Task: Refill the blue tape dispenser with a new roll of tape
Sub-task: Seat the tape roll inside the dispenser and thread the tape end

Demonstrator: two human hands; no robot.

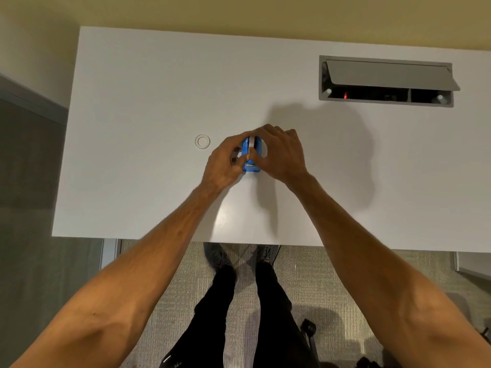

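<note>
A small blue tape dispenser [250,166] stands on the white desk [148,107], near its middle. A whitish roll of tape [251,143] sits in its top, with a strip running toward the front cutter. My left hand [223,166] grips the dispenser's left side, thumb and forefinger pinching the tape strip. My right hand [281,155] wraps the right side and top, fingers curled over the roll. To the left, apart from both hands, a clear empty tape core ring [202,141] lies flat on the desk.
At the back right of the desk a grey cable hatch [385,81] stands with its lid tilted up. The desk's front edge runs just above my legs and shoes. A chair base shows on the carpet at the lower right.
</note>
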